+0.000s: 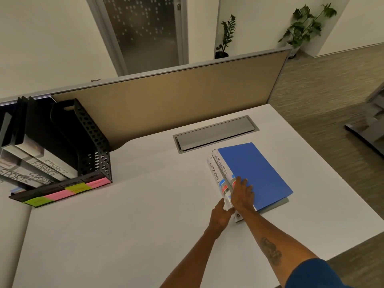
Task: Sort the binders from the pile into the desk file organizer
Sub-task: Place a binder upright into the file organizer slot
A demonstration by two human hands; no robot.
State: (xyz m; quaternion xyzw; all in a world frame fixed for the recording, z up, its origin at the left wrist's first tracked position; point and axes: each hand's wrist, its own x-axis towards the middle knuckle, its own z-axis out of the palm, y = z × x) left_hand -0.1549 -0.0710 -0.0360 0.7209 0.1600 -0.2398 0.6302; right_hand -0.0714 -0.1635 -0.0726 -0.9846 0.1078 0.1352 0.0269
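Binders [256, 173] stacked flat | spines leftward | long axis toward partition [176, 104]

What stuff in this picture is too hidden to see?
Head view:
- Sticky notes: writing too small.
- Lower binder: cover hidden under blue binder.
- File organizer: left part cut off by frame edge.
- Left hand: fingertips hidden by the binders.

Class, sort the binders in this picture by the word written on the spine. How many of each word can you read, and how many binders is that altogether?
ADMIN binders: 2, stacked on the desk
FINANCE binders: 2, in the organizer
SPORTS binders: 2, in the organizer
Total: 6 with readable spines
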